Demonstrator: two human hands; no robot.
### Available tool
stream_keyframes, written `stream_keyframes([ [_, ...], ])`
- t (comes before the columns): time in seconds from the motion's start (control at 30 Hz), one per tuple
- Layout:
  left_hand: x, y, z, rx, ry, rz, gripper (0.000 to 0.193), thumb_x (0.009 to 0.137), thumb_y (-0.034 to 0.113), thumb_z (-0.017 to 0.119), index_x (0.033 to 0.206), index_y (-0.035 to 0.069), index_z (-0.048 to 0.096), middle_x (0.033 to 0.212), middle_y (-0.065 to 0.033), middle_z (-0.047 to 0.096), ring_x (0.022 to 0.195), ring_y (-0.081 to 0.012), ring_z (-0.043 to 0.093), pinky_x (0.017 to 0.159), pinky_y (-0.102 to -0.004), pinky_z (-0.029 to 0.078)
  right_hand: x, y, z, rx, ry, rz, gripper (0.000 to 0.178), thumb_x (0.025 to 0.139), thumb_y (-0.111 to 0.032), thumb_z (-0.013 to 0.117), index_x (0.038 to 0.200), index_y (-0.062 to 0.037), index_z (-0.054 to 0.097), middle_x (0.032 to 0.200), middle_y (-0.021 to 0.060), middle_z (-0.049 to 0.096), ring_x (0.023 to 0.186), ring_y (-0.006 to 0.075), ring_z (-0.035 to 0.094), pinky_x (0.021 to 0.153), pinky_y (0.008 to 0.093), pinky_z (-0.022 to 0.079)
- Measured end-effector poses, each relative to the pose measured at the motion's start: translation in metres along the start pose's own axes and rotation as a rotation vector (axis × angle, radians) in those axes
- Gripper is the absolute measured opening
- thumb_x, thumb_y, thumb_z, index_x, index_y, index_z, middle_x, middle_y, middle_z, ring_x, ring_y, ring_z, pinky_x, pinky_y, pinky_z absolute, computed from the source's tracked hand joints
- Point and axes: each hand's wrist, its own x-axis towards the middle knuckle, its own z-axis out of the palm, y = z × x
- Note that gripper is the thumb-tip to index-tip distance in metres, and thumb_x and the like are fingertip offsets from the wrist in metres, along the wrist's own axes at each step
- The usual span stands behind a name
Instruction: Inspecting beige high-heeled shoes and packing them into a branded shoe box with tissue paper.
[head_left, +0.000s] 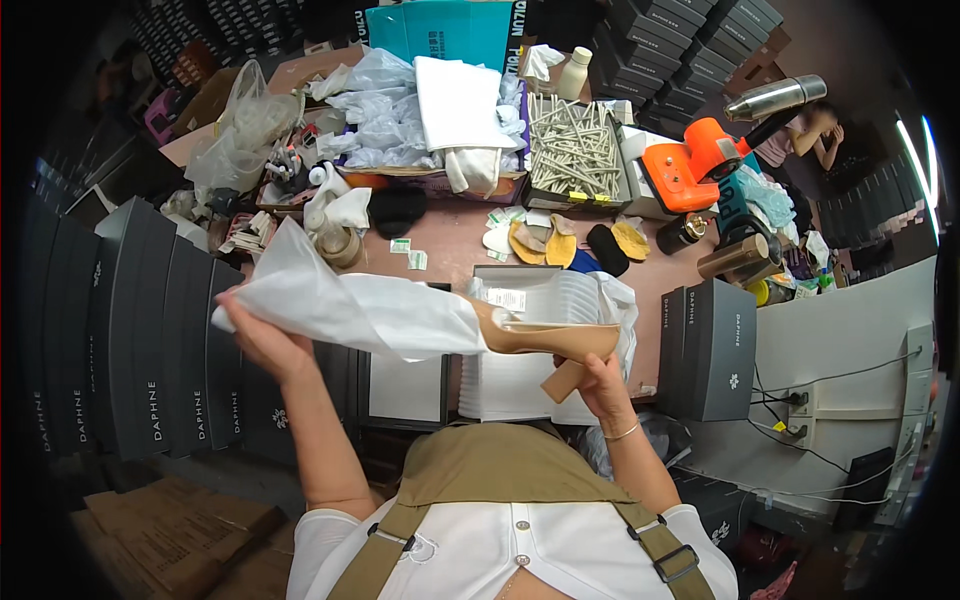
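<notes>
Hands: 2 (wearer's), L hand (268, 340) + R hand (602, 385). Shoe (555, 340), tan, block heel: 1 vis. Bracelet (622, 432): 1. Grey upright boxes (140, 320), L row: min. 5; grey upright boxes (727, 350), R side: min. 2. Orange device (685, 170): 1. Cream bottle (574, 75): 1. Teal box (430, 38): 1. Pale sticks (572, 150): dozens, too many for exact no., in 1 container (570, 197). Yellow pads (630, 241): approx. 3. Shirt buttons (522, 525): 2 vis. Other person (808, 135), bkgd: 1.
</notes>
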Motion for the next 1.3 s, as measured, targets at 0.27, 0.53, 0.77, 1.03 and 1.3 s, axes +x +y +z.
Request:
stream_keyframes([
  [0.27,-0.079,-0.147,-0.093,1.036,-1.382,-0.083,0.081,0.086,0.070,0.043,0.134,0.005,0.046,0.127,-0.0201,0.053,0.120,-0.0325,0.048,0.103,-0.0461,0.035,-0.004,0.020,0.057,-0.469,0.025,-0.445,0.074,0.070,-0.008,0.079,0.131,-0.0060,0.037,0.137,0.0127,0.038,0.130,0.0244,0.036,0.107,0.0351,0.031],
  [0.53,-0.137,-0.134,-0.043,0.097,-0.744,-0.821,0.055,0.095,0.041,0.042,0.131,-0.001,0.042,0.119,-0.0139,0.054,0.111,-0.0237,0.053,0.095,-0.0343,0.044,-0.007,0.016,0.076,-0.918,-0.373,-0.198,0.040,0.086,-0.026,0.067,0.118,-0.0044,0.058,0.116,0.0142,0.051,0.112,0.0277,0.050,0.096,0.0347,0.040],
  [0.77,-0.159,-0.134,-0.035,0.535,-0.939,-0.150,0.047,0.096,0.029,0.047,0.132,0.000,0.039,0.124,-0.0114,0.048,0.114,-0.0196,0.047,0.099,-0.0311,0.035,-0.001,0.046,0.047,-0.872,-0.273,-0.020,0.024,0.088,-0.021,0.056,0.090,0.0024,0.060,0.089,0.0150,0.055,0.085,0.0271,0.058,0.074,0.0361,0.048],
  [1.03,-0.182,-0.175,-0.020,0.478,-0.679,-0.681,0.068,0.093,0.019,0.058,0.145,-0.003,0.021,0.149,-0.0203,0.028,0.139,-0.0302,0.025,0.112,-0.0371,0.026,0.023,-0.016,-0.144,-1.623,0.297,-0.115,0.037,0.081,-0.020,0.058,0.114,-0.0023,0.056,0.092,0.0253,0.063,0.084,0.0422,0.062,0.076,0.0487,0.050],
  [1.3,-0.167,-0.148,-0.010,0.444,-1.012,-0.439,0.054,0.092,0.014,0.059,0.138,-0.001,0.037,0.139,-0.0144,0.039,0.130,-0.0229,0.038,0.109,-0.0347,0.029,0.003,-0.060,-0.189,-1.439,0.559,-0.095,0.028,0.080,-0.020,0.054,0.098,0.0000,0.061,0.079,0.0254,0.062,0.076,0.0422,0.061,0.070,0.0482,0.048],
])
